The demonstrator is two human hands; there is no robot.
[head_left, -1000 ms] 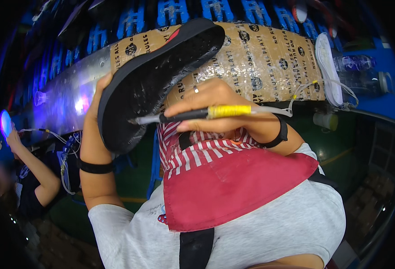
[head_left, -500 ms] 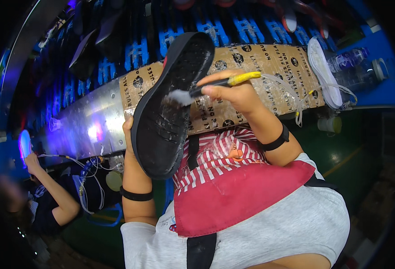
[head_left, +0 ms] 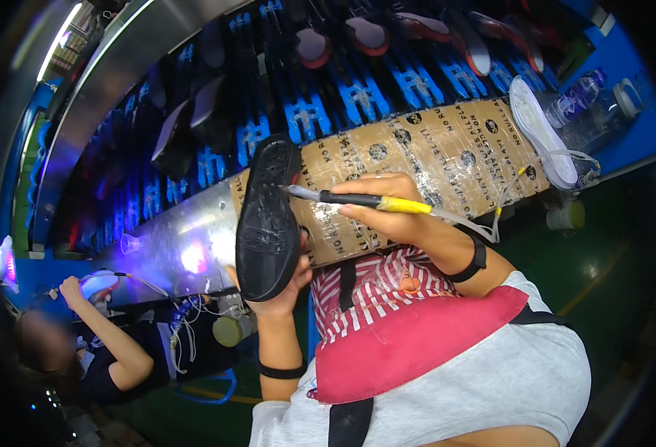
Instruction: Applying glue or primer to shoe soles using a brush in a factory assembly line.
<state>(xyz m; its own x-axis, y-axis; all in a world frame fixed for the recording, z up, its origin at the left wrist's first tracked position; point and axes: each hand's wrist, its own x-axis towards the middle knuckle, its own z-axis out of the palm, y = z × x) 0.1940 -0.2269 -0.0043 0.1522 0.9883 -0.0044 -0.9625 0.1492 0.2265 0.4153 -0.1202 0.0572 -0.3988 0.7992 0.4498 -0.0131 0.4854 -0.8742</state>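
Observation:
A black shoe sole [head_left: 265, 231] is in my left hand [head_left: 291, 287], whose fingers wrap its lower end from beneath and come up on both sides. The sole stands tilted above the work surface, its inner face turned up with a wet-looking sheen. My right hand [head_left: 395, 205] is closed around a brush [head_left: 354, 200] with a black handle, yellow tape at its rear and a clear tube trailing from it. The pale bristles point left and meet the right edge of the sole's upper half.
Printed cardboard [head_left: 447, 149] covers the bench, with a metal surface [head_left: 186, 231] at its left. Blue conveyor racks [head_left: 361, 100] carrying shoe parts run behind. A white sole [head_left: 540, 130] and plastic bottles [head_left: 577, 100] are at right. A co-worker's arm [head_left: 112, 339] reaches in at left.
The sole has dropped lower, away from my view, and its top has swung left. The brush tip has gone from the sole's middle to its right edge. My left hand's fingers now show more.

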